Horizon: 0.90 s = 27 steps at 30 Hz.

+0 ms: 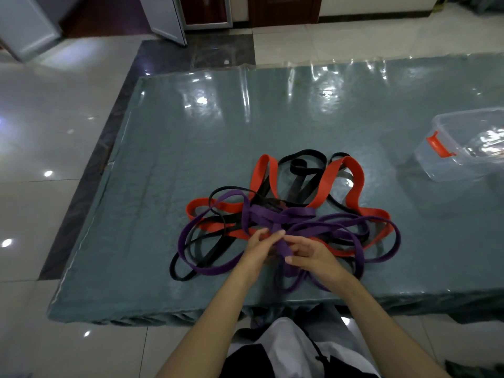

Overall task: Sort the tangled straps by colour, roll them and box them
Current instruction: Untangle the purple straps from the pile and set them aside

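Observation:
A tangle of straps lies on the teal table [191, 132] near its front edge. It mixes purple straps [283, 214], red straps [354, 173] and black straps [300, 166], all looped through one another. Both hands meet at the front of the heap on a wide purple strap. My left hand [257, 251] pinches it from the left with fingertips and thumb. My right hand [311, 253] holds the same strap from the right, fingers curled round it. A clear plastic box [447, 170] with an orange latch [437, 144] stands open at the right.
The table is covered with a glossy clear sheet and bare teal surface stretches behind and left of the heap. Shiny tiled floor [41, 159] surrounds the table. Grey cabinet doors [27, 25] stand at the far back left.

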Each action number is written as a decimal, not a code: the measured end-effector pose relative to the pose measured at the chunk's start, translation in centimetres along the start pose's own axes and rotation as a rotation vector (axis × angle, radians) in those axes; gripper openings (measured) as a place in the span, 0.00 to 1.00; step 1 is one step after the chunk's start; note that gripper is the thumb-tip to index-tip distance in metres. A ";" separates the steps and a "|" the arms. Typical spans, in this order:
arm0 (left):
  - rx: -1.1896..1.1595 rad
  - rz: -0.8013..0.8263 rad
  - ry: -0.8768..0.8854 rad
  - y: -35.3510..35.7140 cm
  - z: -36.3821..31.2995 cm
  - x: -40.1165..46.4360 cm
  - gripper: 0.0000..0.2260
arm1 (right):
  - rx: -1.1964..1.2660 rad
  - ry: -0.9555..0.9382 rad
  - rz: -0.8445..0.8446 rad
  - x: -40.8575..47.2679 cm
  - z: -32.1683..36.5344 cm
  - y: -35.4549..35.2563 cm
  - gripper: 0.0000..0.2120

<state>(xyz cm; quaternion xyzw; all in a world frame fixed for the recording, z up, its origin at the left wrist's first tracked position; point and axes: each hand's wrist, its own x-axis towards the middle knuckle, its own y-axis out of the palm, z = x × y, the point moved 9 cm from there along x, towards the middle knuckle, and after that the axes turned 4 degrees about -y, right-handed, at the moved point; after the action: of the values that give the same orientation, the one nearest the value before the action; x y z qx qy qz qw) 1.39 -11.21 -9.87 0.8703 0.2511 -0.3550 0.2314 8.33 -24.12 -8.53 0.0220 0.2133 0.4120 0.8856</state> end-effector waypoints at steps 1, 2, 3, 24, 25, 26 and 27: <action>0.044 -0.055 0.045 0.0 -0.5 0.1 0.25 | -0.031 0.009 0.005 -0.2 -0.2 0.1 0.22; 0.092 -0.099 0.099 -0.2 -1.2 0.1 0.25 | -0.068 0.024 -0.002 -0.3 -0.3 -0.1 0.19; 0.130 -0.125 0.159 -0.5 -2.0 0.1 0.24 | -0.111 0.042 -0.024 -0.3 -0.5 -0.4 0.14; 0.166 -0.001 0.583 -3.9 -7.8 -6.7 0.23 | 0.371 0.023 -0.131 7.0 10.4 5.1 0.12; 0.141 0.018 0.554 -3.5 -7.6 -6.5 0.25 | 0.343 -0.006 -0.120 7.0 11.5 4.9 0.11; 0.111 0.046 0.522 -2.9 -7.4 -6.4 0.27 | 0.304 -0.035 -0.110 7.0 12.4 4.5 0.10; 0.091 0.074 0.488 -2.4 -7.3 -6.2 0.29 | 0.257 -0.064 -0.106 6.8 13.3 4.2 0.09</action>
<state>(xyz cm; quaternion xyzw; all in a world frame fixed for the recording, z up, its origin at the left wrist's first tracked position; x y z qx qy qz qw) -0.25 -6.82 -1.22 0.9484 0.2511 -0.1364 0.1373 14.49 -14.50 1.96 0.1372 0.2370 0.3332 0.9022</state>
